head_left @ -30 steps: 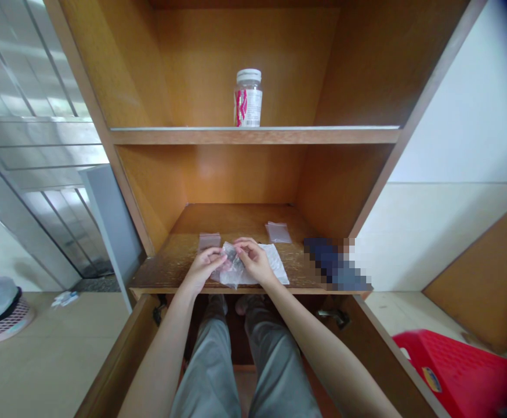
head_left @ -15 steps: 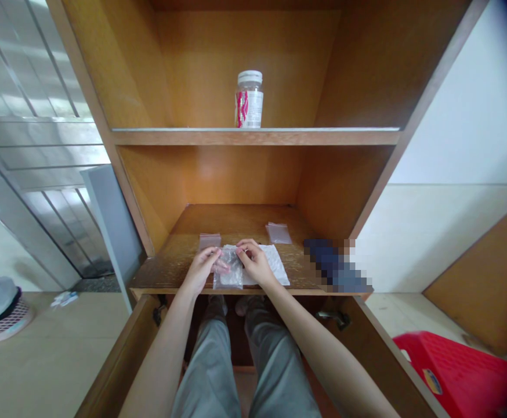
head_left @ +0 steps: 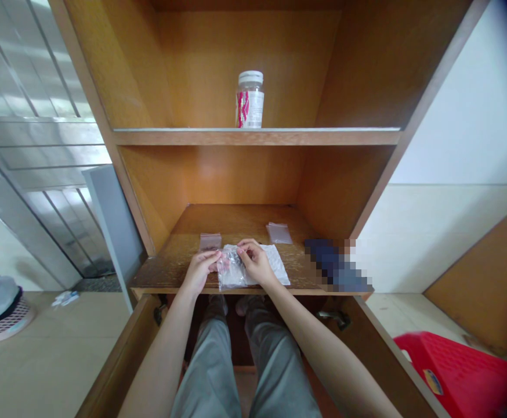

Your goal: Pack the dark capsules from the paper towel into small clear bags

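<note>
Between my two hands is a clear plastic bag (head_left: 232, 277), held by its upper edge and hanging toward the shelf's front edge. My left hand (head_left: 200, 270) pinches its left corner. The fingers of my right hand (head_left: 254, 261) are closed on the upper right part of the bag. Under the bag and my right hand lies a crinkled white sheet or pouch (head_left: 277, 264), partly covered. Just behind my left hand rests a small zip bag (head_left: 210, 241). Farther back to the right lie more small clear zip bags (head_left: 279, 233).
A white-capped jar (head_left: 250, 100) with a pink and white label stands on the upper shelf (head_left: 323, 137). A dark, pixelated item (head_left: 336, 264) lies at the lower shelf's right. Below are open cabinet doors (head_left: 123, 354), with a red basket (head_left: 457, 371) on the right.
The clear bag has shifted slightly to the right and turned, and its surface looks more wrinkled. Both hands stay in nearly the same place, still gripping it.
</note>
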Motion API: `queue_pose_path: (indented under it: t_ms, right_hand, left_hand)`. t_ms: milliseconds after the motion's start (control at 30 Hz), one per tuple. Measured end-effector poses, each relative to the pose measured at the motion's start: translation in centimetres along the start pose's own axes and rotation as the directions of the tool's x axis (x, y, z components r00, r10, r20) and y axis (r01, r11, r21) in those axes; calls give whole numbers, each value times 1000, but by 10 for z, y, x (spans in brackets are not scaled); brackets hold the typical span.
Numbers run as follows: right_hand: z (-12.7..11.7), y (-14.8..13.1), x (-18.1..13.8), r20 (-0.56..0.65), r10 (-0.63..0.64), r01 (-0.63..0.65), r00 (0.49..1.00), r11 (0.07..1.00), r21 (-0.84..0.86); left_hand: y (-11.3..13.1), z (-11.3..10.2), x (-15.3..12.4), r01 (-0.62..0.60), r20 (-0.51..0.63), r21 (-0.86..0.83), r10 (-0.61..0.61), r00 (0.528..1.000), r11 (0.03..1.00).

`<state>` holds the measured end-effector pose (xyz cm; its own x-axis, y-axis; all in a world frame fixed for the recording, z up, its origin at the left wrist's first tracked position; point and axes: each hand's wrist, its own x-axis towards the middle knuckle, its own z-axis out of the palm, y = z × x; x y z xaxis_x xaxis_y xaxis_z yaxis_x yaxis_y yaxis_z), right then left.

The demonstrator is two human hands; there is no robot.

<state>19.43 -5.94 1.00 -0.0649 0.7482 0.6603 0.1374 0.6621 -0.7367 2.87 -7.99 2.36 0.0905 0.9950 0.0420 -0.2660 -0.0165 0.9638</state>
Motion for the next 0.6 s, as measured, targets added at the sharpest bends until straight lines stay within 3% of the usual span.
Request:
queue_pose_path:
  t_ms: [600]
  right_hand:
    - [1, -10, -1, 62, -22, 20, 998, 1000, 24]
  left_hand:
    - [2, 4, -3, -46, 17, 131, 44, 999, 990]
